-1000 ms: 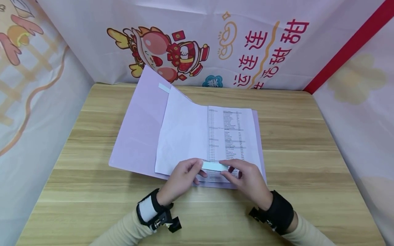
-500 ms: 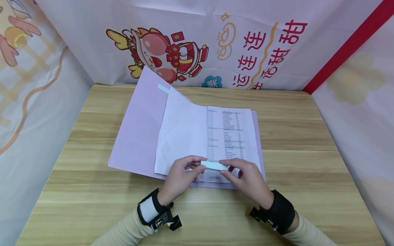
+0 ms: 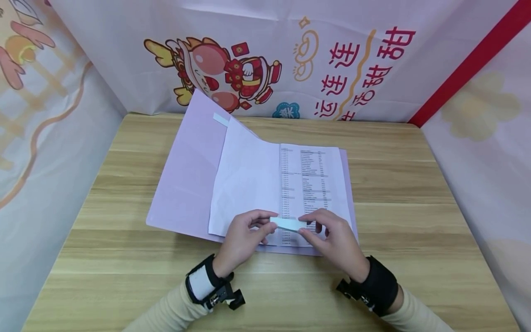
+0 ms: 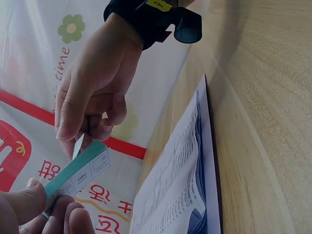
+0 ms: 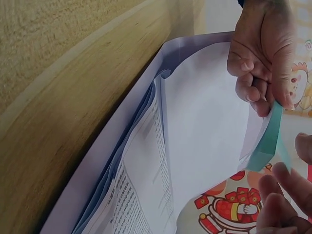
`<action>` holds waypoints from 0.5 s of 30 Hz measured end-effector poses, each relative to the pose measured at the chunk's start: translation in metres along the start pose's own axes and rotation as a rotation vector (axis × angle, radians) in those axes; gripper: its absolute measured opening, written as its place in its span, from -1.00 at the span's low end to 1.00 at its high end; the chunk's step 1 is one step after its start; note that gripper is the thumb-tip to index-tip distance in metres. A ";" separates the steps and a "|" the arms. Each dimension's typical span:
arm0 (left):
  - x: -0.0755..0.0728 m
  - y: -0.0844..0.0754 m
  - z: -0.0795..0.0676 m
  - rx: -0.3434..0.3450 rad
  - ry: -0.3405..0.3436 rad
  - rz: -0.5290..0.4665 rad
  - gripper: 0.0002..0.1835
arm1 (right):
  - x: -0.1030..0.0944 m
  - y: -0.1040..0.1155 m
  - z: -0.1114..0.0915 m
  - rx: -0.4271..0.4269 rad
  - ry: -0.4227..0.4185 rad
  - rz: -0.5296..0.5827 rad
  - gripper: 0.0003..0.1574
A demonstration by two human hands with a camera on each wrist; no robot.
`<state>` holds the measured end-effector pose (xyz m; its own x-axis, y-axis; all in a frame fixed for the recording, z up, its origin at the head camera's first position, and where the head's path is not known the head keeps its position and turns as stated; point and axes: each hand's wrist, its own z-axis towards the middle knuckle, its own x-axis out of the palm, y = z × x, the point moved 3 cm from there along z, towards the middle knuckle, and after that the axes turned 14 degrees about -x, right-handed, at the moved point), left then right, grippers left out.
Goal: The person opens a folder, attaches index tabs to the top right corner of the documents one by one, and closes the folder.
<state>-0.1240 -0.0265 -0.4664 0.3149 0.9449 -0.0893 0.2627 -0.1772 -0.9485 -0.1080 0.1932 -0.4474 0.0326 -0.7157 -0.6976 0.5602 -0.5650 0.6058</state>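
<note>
Pad of narrow pale-green notes [image 3: 284, 223] held off the surface, over the lower end of a printed page [image 3: 313, 184]; printed underside visible from the left wrist. Clock read from the head view.

Left hand [image 3: 244, 235] at the pad's nine o'clock end: thumb and forefinger pinch it there, the other fingers bent. Right hand [image 3: 332, 233] at the three o'clock end, thumb and forefinger a narrow gap apart, pad's tip between them. A thin leaf [image 4: 77, 146] stands away from the pad at this end and meets the right fingers; cannot tell whether they grip it or only touch it.

Beneath: purple folder [image 3: 178, 184] open on the desk [image 3: 398, 230], cover swung toward ten o'clock. Blank sheet [image 3: 244, 180] at the printed page's nine o'clock side. Pale strip [image 3: 221, 119] on the cover, at the blank sheet's eleven o'clock corner. Black bands [image 3: 375, 286] on both wrists, beige sleeves [image 3: 170, 309] below. White hanging cloth [image 3: 361, 27] beyond the desk at twelve, bearing a red cartoon figure [image 3: 224, 74].
</note>
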 end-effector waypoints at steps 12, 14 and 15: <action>0.002 0.001 0.001 0.011 0.006 0.032 -0.69 | 0.000 0.000 0.000 0.005 -0.035 0.032 -0.84; 0.002 0.001 0.001 0.009 0.007 0.043 -0.69 | 0.000 0.000 0.000 0.010 -0.036 0.032 -0.85; 0.002 0.001 0.001 0.007 0.008 0.048 -0.69 | 0.000 0.000 0.000 0.012 -0.036 0.031 -0.86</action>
<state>-0.1238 -0.0247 -0.4681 0.3341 0.9332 -0.1324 0.2410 -0.2204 -0.9452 -0.1086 0.1931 -0.4477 0.0200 -0.7471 -0.6644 0.5496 -0.5469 0.6315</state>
